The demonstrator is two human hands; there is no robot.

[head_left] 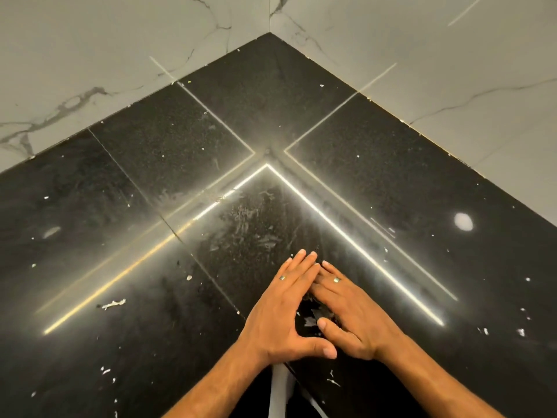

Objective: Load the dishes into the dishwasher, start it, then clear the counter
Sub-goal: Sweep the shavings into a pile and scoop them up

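So your two hands were laid flat on the bench [150, 182], which was a glossy black stone top with fine speckle in it, meeting in an L at the far corner. The walls [90, 55] behind it were pale marble-look tile with grey veining. Thin bright light strips reflected off the polish in a V shape, and you could see smeary wipe marks in the sheen just beyond your fingertips.

Your left hand [283, 309] had its fingers straight and close together, pressed palm-down on the stone, thumb stretched out to the right. Your right hand [349, 315] was the same deal, flat and relaxed, its fingertips tucked just under the left hand's fingers so the two overlapped at the tips. Neither hand had hold of anything. Each had a silvery ring [282, 277] on one finger.

The bench was dotted with small white flecks and crumbs, with a bigger ragged white scrap [113, 304] lying well to the left of your hands, and a few bits in the gap between your thumbs. A round white spot [463, 221] on the right looked like a lamp reflection, though that's hard to tell. No dishes or dishwasher were in view.
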